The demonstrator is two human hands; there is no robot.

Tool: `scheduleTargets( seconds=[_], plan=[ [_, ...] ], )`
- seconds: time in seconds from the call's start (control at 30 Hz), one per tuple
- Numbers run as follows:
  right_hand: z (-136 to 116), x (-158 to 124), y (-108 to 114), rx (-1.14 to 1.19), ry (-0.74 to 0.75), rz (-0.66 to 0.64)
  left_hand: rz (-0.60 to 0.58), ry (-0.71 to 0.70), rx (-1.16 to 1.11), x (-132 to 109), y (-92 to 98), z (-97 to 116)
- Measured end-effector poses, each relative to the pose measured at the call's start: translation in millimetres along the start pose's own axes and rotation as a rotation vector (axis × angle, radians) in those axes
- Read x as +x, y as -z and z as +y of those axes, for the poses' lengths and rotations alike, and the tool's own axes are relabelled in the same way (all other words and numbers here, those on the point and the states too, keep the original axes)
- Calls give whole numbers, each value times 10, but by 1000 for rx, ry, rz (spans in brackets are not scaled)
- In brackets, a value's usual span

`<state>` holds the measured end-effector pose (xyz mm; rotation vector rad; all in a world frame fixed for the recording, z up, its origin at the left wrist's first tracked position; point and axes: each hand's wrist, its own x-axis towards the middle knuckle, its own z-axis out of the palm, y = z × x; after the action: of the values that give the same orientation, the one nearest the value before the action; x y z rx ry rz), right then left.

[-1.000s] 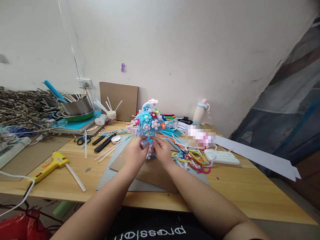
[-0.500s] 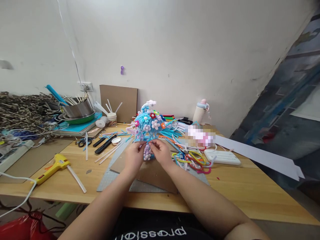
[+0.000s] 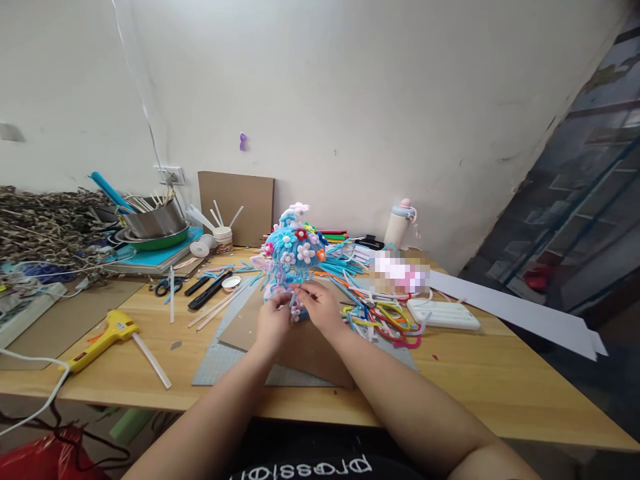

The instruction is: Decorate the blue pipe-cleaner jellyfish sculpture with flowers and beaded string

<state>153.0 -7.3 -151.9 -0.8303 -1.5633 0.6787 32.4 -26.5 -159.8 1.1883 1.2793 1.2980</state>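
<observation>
Across our wooden tabletop [image 3: 475, 387], colourful craft stems [image 3: 341, 267] lie scattered behind and right of a blue flowered piece [image 3: 294, 249], which stands before us over brown cardboard [image 3: 314, 357]. Our left hand [image 3: 273, 319] and right hand [image 3: 323, 308] have their fingers closed on its lower part; exactly which bits they pinch, we cannot tell. Leftward lies a yellow glue gun [image 3: 106, 340].

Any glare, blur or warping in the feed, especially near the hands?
Head view: soft light, no harsh glare on the table; wide-angle stretch toward the edges; pixelated patch hides something right of the flowered craft; detail between left hand and right hand too small to make out.
</observation>
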Motion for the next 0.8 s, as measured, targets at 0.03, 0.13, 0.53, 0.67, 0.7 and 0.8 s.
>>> scheduleTargets(
  seconds=[0.03,0.13,0.53,0.67,0.7,0.8],
  plan=[
    [-3,1,3,-13,-1,12,46,-25,1,-40,-2,3],
    [2,-1,7,-44,-10,38,210,-196,75,-151,-6,11],
    [3,19,22,-151,96,102,139,-288,181,73,-76,440],
    [-54,-61,74,-227,129,335,61,-155,46,152,-46,511],
    [-76,-89,86,-230,138,379,32,-116,10,157,-32,525],
    [-129,-146,73,-77,46,295,-52,-14,-82,160,19,576]
  ],
)
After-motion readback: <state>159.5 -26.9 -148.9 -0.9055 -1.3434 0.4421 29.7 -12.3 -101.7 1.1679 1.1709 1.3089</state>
